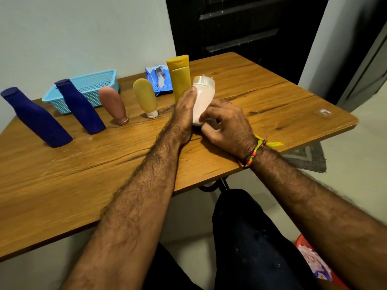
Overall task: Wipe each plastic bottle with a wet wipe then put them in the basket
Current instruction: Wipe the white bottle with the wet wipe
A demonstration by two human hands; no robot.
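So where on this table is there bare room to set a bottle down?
The near-left table, in front of the blue bottles, and the right end past the right hand are bare. The far strip is crowded: basket, bottle row, wipes pack, and both hands on the white bottle.

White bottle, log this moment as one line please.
white bottle | held upright on table by left hand and right hand | basket holds no bottles
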